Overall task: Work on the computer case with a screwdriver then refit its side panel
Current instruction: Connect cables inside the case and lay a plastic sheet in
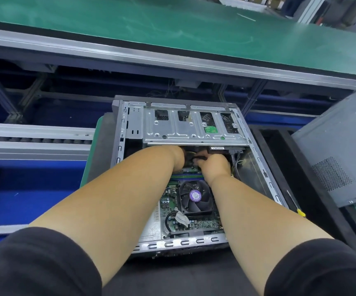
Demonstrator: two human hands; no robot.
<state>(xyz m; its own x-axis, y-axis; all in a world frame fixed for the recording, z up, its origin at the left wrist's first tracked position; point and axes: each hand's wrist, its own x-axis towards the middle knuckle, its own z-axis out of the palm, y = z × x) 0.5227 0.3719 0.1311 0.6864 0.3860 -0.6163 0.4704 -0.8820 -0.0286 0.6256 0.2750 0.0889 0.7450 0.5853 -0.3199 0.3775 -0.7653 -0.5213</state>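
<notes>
An open computer case lies flat in front of me, its motherboard and black CPU fan exposed. Both my hands reach deep inside, just under the silver drive cage. My left hand has its fingers hidden below the cage edge. My right hand is curled around dark cables or a connector there. The grey side panel leans off to the right. A screwdriver with a yellow handle lies on the black mat right of the case.
A green conveyor belt with an aluminium rail runs across the far side. A roller track and a blue surface sit to the left. A black foam mat borders the case on the right.
</notes>
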